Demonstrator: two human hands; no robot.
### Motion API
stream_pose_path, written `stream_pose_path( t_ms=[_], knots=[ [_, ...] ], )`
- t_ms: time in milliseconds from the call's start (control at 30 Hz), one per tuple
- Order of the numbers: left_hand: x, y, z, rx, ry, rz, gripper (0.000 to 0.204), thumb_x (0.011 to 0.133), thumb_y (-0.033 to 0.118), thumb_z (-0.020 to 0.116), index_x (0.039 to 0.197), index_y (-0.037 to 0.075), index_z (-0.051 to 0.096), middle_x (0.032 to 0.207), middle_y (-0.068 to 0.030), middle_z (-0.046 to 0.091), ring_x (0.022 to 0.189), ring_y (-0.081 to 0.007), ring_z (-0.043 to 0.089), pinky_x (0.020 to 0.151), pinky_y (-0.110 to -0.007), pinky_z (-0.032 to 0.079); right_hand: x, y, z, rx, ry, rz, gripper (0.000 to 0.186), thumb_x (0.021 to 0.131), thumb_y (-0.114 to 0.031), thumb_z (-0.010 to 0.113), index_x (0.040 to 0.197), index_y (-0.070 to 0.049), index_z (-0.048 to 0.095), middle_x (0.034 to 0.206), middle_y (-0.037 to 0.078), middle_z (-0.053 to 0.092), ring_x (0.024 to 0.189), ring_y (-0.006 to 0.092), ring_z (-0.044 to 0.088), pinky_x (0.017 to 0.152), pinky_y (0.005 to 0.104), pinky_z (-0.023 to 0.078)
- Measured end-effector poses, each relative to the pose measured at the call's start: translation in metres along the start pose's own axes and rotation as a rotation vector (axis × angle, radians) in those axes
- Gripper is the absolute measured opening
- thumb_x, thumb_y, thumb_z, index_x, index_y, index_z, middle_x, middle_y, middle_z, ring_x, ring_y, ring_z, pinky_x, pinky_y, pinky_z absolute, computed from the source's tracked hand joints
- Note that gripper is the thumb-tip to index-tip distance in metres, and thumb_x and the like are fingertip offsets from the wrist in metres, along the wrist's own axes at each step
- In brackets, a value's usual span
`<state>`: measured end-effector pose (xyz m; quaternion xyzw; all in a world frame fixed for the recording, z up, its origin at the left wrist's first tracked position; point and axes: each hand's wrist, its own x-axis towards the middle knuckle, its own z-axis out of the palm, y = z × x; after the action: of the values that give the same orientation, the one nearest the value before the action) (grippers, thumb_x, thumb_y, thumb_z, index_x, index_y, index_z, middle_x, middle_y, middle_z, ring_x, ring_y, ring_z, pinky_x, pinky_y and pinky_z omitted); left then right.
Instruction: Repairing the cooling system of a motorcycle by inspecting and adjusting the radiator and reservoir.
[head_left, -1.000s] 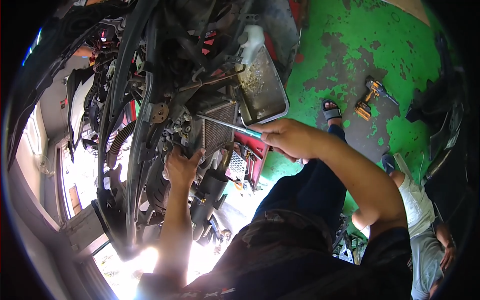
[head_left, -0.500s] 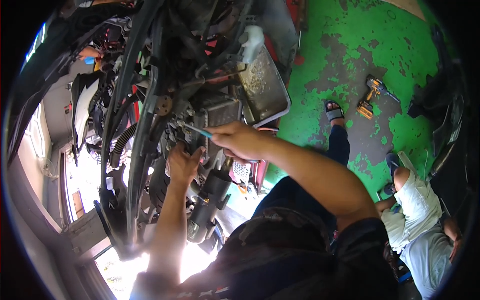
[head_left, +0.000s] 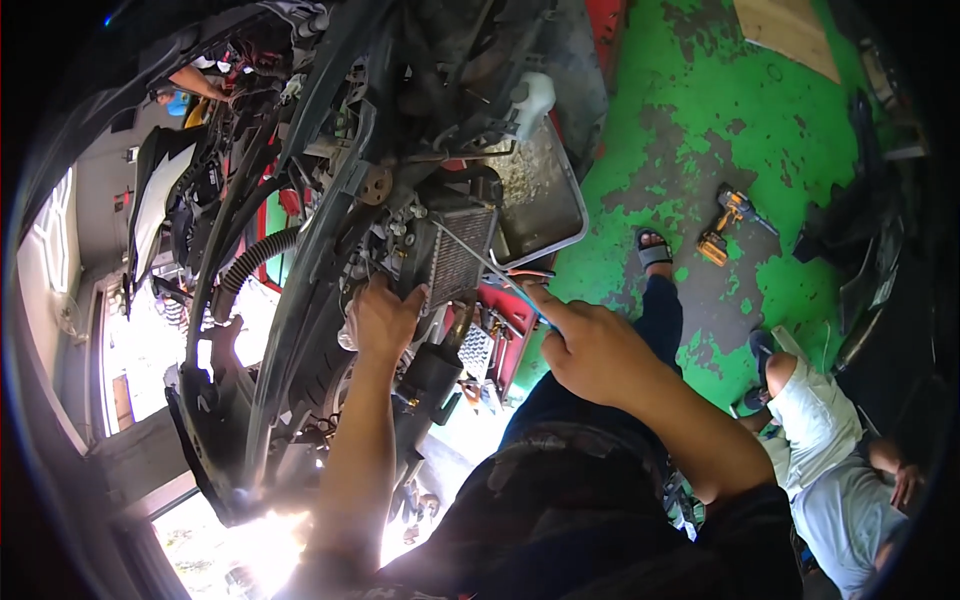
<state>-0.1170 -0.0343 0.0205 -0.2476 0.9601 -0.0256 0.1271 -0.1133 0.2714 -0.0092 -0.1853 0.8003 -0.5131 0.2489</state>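
One screwdriver [head_left: 512, 285] within the curled right hand [head_left: 592, 348], left hand [head_left: 383, 318] beside the radiator [head_left: 453, 272], grip unclear

The floor [head_left: 785, 125] is coated in green paint, broken by irregular grey patches. A yellow-and-black power drill [head_left: 732, 222] is laid on its side, partly over one such patch. Near it, a foot in a dark sandal [head_left: 653, 250] is planted on the floor. At the upper edge, a light brown board [head_left: 790, 38] is laid flat. Dark parts [head_left: 845, 235] are heaped along the right, their outlines obscured by shadow.
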Motion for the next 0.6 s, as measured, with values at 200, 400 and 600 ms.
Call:
stream_pose_path(
  t_ms=[200,400,600],
  knots=[
    [-0.01,0.002,-0.001,0.017,0.089,0.042,0.054,0.075,0.046,0.081,0.101,0.0,0.068,0.101,-0.0283,0.069,0.1,-0.0453,0.066,0.086,-0.053,0.051,-0.01,-0.023,0.016,-0.064,0.106,-0.09,0.055,0.089,-0.008,0.059,0.143,-0.006,0.052,0.092,0.021,0.062,0.086,0.0407,0.063,0.078,0.0504,0.052],
    [-0.018,0.007,-0.01,-0.018,0.007,0.027,0.05,0.08,0.046,0.076,0.11,0.006,0.068,0.109,-0.0224,0.072,0.11,-0.0402,0.065,0.095,-0.052,0.049,-0.004,-0.035,0.022,-0.244,0.15,-0.15,0.051,0.091,-0.012,0.06,0.142,-0.005,0.053,0.093,0.021,0.063,0.086,0.04,0.064,0.077,0.0503,0.053],
    [-0.02,-0.012,0.004,-0.041,0.105,0.1,0.05,0.083,0.046,0.074,0.11,0.004,0.067,0.1,-0.0233,0.073,0.1,-0.0416,0.069,0.088,-0.05,0.053,-0.005,-0.098,0.015,-0.585,-0.047,0.049,0.053,0.093,-0.013,0.053,0.146,-0.005,0.05,0.101,0.024,0.067,0.088,0.0417,0.069,0.079,0.0528,0.055]
  ],
)
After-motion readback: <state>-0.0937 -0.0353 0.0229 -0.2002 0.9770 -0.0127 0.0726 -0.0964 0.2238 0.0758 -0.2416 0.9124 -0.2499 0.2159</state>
